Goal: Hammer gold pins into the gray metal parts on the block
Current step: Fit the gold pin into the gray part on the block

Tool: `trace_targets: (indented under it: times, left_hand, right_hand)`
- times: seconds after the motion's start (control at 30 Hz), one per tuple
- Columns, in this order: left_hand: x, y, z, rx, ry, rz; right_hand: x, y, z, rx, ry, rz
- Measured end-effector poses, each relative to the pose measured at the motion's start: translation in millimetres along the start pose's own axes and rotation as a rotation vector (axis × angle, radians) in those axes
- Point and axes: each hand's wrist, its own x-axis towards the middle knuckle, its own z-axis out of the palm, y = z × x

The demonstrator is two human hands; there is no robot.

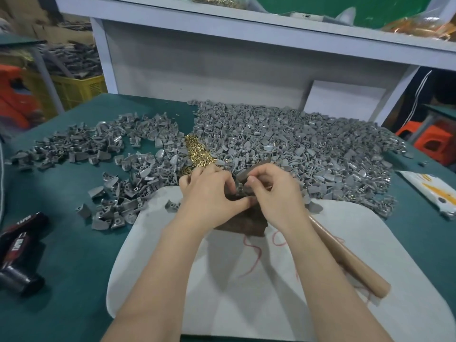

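Head cam: block (246, 225) on white pad (246, 299)
Left hand (209, 191): pinching gray part (239, 187)
Right hand (274, 193): gripping hammer (357, 270) near its head

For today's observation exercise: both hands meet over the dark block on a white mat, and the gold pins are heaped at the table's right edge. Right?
One slip: in the head view the gold pins are heaped just beyond the left hand, among the gray parts, not at the right edge.

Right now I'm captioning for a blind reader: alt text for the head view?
A left hand and right hand pinch a small gray metal part over a dark brown block on a white board. Behind lie heaped gray parts and gold pins.
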Motion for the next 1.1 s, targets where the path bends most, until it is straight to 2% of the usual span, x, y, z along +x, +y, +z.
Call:
trace_targets:
  times: [0.13,0.2,0.37,0.57,1.1]
  left_hand:
    - [0,4,-5,-0.147,0.01,0.007]
    - [0,2,-8,-0.209,0.033,0.009]
    - [1,-2,-7,-0.065,-0.06,0.04]
    - [1,-3,-4,-0.059,0.004,0.009]
    - [3,-2,-5,-0.058,-0.012,-0.019]
  right_hand:
    - [-1,-2,0,0.021,-0.076,0.009]
    - [-1,-2,-2,0.02,-0.058,-0.004]
    - [1,-1,-5,-0.032,0.016,-0.008]
    - [-1,-5,-3,-0.021,-0.045,0.005]
    - [-6,-18,13,-0.539,-0.108,-0.198]
